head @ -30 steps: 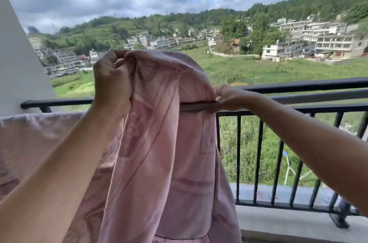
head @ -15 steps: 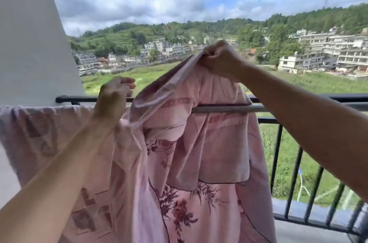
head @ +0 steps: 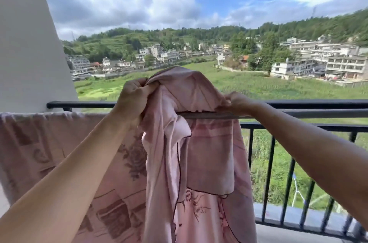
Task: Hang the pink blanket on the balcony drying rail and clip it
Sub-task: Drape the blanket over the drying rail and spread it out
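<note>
Head cam is looking out over the balcony, and the pink blanket [head: 199, 155] is about half sorted: its left part is already draped flat over the drying rail [head: 310, 113], while the right part is still a bunched hump standing above the bar. The left hand [head: 132, 101] has its fingers closed tight on a gathered fold at the top of that hump, just above the rail. The right hand [head: 236, 103] is pinching the blanket's edge right down at the bar, fingers narrow and touching or nearly touching it. The bit that matters, I'd say: the rail runs left to right, and so does the blanket's long axis, so the slack between the two hands has to go rightward along the bare stretch of bar. The right hand is the nearer one to that free stretch, so it looks like the puller, with the left feeding cloth down. No clips in sight anywhere, so clipping isn't started. The black balcony railing [head: 298, 103] sits just behind the bar.
</note>
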